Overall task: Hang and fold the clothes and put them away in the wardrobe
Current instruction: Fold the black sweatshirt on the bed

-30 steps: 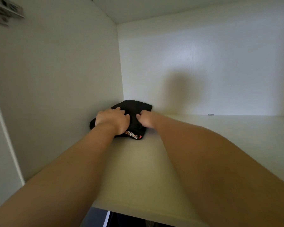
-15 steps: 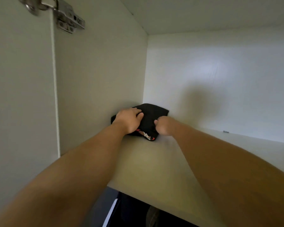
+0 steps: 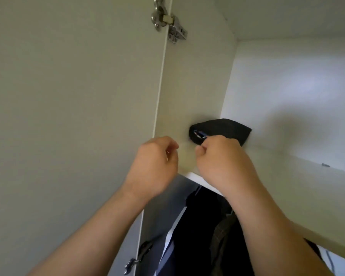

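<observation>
A folded black garment (image 3: 223, 129) with a bit of coloured print at its front edge lies on the white wardrobe shelf (image 3: 299, 188), in the back left corner against the side wall. My left hand (image 3: 155, 164) hovers in front of the shelf edge, fingers loosely curled, holding nothing. To its right, my right hand (image 3: 221, 162) is over the shelf's front edge, loosely curled too, its knuckles overlapping the garment's lower edge in view. Its fingertips are hidden behind the back of the hand.
The open wardrobe door (image 3: 68, 116) fills the left, with a metal hinge (image 3: 167, 20) at the top and another hinge (image 3: 139, 253) lower down. Dark hanging clothes (image 3: 195, 226) and a plaid garment (image 3: 225, 234) hang under the shelf. A small peg (image 3: 325, 165) sits at the shelf's back.
Both hands have come off the black garment and drawn back to the shelf's front edge. My view has moved back and left, showing the door and the clothes below.
</observation>
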Motion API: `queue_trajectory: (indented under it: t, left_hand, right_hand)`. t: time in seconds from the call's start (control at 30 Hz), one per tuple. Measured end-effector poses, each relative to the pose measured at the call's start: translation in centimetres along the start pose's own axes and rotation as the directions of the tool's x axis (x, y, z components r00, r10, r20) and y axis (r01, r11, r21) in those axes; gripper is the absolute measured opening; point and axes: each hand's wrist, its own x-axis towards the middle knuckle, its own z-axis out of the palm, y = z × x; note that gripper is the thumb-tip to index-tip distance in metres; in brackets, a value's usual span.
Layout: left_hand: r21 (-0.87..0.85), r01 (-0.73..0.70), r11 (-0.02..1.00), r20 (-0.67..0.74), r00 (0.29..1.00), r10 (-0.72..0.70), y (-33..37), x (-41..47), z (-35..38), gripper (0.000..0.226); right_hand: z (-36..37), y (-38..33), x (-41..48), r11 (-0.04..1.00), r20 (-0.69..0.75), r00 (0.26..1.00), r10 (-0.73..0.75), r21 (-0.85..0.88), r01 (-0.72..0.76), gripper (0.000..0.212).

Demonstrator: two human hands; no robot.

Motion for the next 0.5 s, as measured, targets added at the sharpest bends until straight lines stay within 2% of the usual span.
queue_trajectory:
  t: [0.07, 0.1, 0.2, 0.27, 0.37, 0.43, 0.5]
  left_hand:
    - [0.024, 0.074, 0.997, 0.010, 0.997, -0.074, -1.0, -5.4, -3.9, 0.012]
    - [0.037, 0.127, 0.991, 0.021, 0.992, -0.127, -1.4, -8.1, -5.8, 0.011]
    - [0.098, 0.331, 0.939, 0.003, 0.943, -0.333, -3.0, -16.0, -11.2, 0.014]
    - [0.137, 0.476, 0.869, -0.067, 0.879, -0.471, -4.0, -21.2, -14.9, 0.016]
    - [0.137, 0.698, 0.702, -0.180, 0.715, -0.676, -4.9, -29.5, -19.7, 0.016]
    - [0.083, 0.825, 0.560, -0.282, 0.558, -0.780, -5.0, -35.1, -22.1, 0.018]
    - [0.012, 0.907, 0.421, -0.409, 0.389, -0.825, -4.4, -40.3, -24.0, 0.018]
  right_hand:
    - [1.1, -2.4, -4.7, 0.987, -0.051, 0.996, -0.070, 0.139, 0.076, 0.038]
    - [1.9, -3.4, -6.9, 0.974, -0.031, 0.994, -0.109, 0.195, 0.113, 0.042]
    - [5.3, -7.1, -13.2, 0.923, 0.180, 0.947, -0.267, 0.332, 0.197, 0.053]
    - [8.1, -9.3, -16.7, 0.874, 0.346, 0.858, -0.379, 0.437, 0.210, 0.055]
    - [12.1, -12.5, -21.2, 0.765, 0.506, 0.680, -0.531, 0.632, 0.127, 0.054]
    - [14.3, -14.7, -24.4, 0.682, 0.525, 0.579, -0.624, 0.727, 0.076, 0.051]
    - [16.2, -17.2, -28.2, 0.611, 0.531, 0.438, -0.725, 0.790, 0.055, 0.046]
